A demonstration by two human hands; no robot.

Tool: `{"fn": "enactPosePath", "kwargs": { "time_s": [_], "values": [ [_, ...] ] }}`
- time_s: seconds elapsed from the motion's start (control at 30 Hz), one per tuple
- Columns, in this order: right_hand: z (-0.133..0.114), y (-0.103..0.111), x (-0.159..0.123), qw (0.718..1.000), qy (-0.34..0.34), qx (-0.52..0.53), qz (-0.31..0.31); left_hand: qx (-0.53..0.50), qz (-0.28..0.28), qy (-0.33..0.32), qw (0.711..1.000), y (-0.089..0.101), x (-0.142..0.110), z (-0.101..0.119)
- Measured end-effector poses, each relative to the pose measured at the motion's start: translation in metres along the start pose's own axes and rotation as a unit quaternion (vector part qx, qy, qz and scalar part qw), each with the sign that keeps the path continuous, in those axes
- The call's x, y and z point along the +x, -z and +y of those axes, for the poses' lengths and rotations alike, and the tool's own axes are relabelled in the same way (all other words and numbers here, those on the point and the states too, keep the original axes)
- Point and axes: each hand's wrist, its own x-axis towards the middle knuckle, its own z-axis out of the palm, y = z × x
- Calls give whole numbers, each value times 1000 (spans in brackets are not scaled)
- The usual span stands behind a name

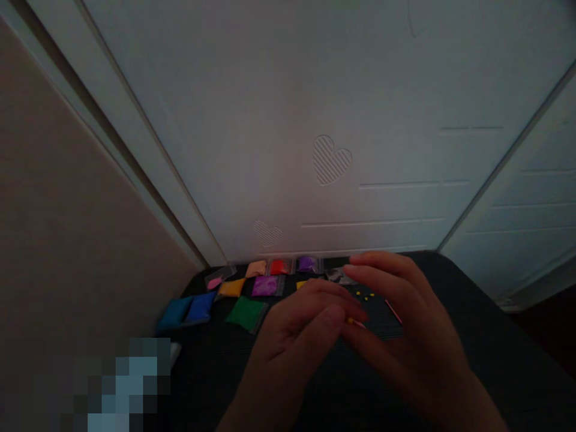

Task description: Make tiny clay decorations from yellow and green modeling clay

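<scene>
One head-worn view, looking forward and down over both hands (348,330) and the table (342,384); panel (270,120) beyond.

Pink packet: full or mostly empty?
Mostly empty: the pink packet shows one small pink lump, the rest of it see-through.

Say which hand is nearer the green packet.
Left. The left hand is just to the right of the green packet; the right hand is farther right, on the far side of the left.
</scene>
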Motion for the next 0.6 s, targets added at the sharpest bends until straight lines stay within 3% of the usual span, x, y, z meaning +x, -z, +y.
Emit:
{"fn": "enactPosePath", "kwargs": {
  "time_s": [0.6],
  "values": [
    [10,4,-2,999,14,-29,21,-57,76,60,994,3,9,-1]
  ]
}}
